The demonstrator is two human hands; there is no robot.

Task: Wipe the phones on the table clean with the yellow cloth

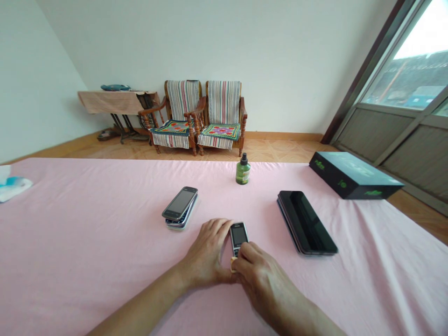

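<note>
**Slip risk at a narrow pinch**

A small black candy-bar phone (239, 238) is held towards the near edge of the pink-clothed tabletop (87, 242), narrowly pinched at its lower end between the left hand (206, 252) and the right hand (266, 280). A small yellowish piece (233, 265), too small to identify, is caught at that end. If the pinch were loosened, the piece could be dropped and lost on the cloth. The stacked smartphones (180, 208) and the black slab-shaped devices (306, 224) on either side could be knocked by a wide hand movement.

Left hand (205, 254), right hand (266, 282), both holding small phone (239, 238)
</note>
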